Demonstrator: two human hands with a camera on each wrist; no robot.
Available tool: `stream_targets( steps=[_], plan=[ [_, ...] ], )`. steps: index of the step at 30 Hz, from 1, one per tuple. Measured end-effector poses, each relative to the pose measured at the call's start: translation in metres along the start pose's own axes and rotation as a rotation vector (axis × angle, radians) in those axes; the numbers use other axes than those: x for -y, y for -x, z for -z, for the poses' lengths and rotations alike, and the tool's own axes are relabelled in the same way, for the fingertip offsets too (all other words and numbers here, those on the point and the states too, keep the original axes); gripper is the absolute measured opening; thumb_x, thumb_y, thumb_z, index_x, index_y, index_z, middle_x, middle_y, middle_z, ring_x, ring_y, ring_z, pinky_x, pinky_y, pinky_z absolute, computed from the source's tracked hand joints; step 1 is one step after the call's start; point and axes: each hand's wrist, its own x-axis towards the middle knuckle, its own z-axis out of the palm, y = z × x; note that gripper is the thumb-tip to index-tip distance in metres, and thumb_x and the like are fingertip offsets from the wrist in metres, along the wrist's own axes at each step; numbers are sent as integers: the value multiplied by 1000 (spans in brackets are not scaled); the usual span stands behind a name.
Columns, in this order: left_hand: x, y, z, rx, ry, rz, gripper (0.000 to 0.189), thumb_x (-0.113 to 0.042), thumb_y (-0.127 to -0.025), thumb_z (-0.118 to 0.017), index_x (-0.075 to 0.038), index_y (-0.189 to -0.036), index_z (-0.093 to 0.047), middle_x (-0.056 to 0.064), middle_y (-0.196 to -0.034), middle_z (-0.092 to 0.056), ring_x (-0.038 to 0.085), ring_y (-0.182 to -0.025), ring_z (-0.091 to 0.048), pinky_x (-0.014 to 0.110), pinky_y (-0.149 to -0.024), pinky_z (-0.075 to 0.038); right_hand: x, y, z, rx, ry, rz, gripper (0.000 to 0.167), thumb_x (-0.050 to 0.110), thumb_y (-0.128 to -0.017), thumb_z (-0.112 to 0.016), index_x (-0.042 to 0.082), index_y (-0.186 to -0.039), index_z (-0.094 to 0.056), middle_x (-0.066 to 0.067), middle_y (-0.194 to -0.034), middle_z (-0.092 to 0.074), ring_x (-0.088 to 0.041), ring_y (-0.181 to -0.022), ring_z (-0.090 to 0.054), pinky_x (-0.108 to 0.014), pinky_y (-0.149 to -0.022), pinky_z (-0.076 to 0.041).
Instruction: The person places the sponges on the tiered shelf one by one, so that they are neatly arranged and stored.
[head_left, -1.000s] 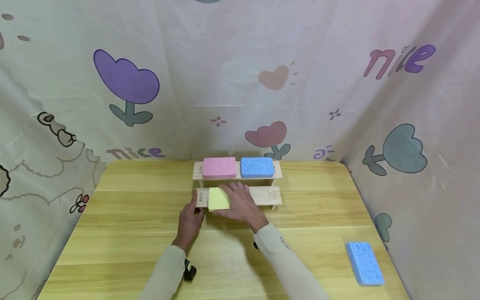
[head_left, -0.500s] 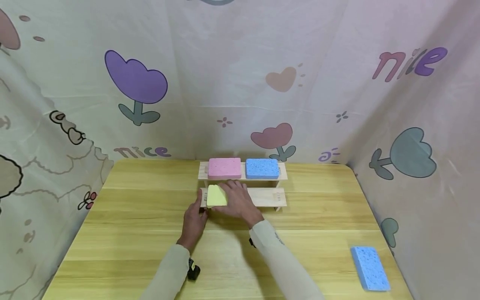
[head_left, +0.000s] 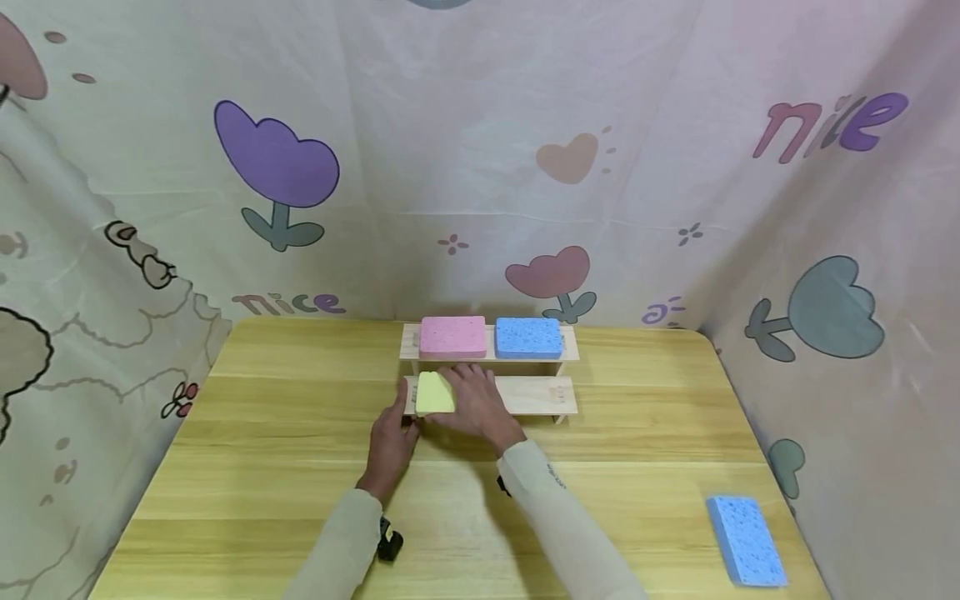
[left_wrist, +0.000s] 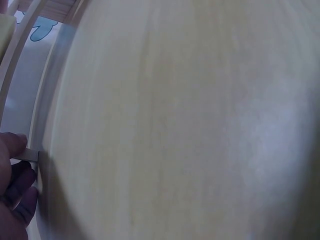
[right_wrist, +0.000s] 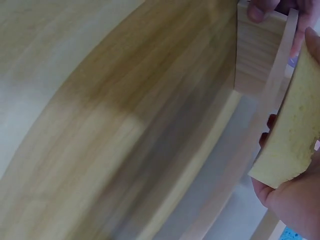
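Note:
A two-tier wooden stand has its lower tier (head_left: 536,397) in front of the raised back tier (head_left: 489,343). On the lower tier near its left end is a yellow sponge (head_left: 433,393). My right hand (head_left: 476,404) grips the sponge (right_wrist: 289,130) from the right, thumb at the front edge, fingers over the far side. At the left end of the lower tier, my left hand (head_left: 390,446) holds the stand's end; in the left wrist view its fingers (left_wrist: 17,197) close around a thin wooden support (left_wrist: 29,155). A pink sponge (head_left: 453,337) and a blue sponge (head_left: 528,337) lie side by side on the back tier.
Another blue sponge (head_left: 746,542) lies on the wooden table (head_left: 247,467) near its right edge. A printed cloth (head_left: 420,150) hangs behind the table and along both sides. The stand is close to the table's back edge.
The right hand has slid the yellow sponge a little left along the lower tier, then stays nearly still. The left hand keeps its hold. The head view has shifted slightly.

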Motion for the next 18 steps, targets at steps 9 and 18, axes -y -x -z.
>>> stream_targets(
  steps=[9,18],
  plan=[
    [-1,0,1,37,-4,28,82,3,-82,-68,-10,-151,-25,17,-96,-63,28,-89,-61,41,-78,-53,-1,-3,-2,4,-17,-13,81,65,-72,-69,23,-138,-46,1,-134,-52,-20,-119,-48,-33,-87,-38],
    [0,-1,1,43,8,55,83,3,-82,-68,-12,-151,-25,18,-98,-63,29,-91,-60,42,-80,-53,-2,-8,-3,24,-12,-11,81,66,-72,-69,23,-138,-46,2,-137,-51,-20,-120,-49,-32,-85,-37]
  ],
)
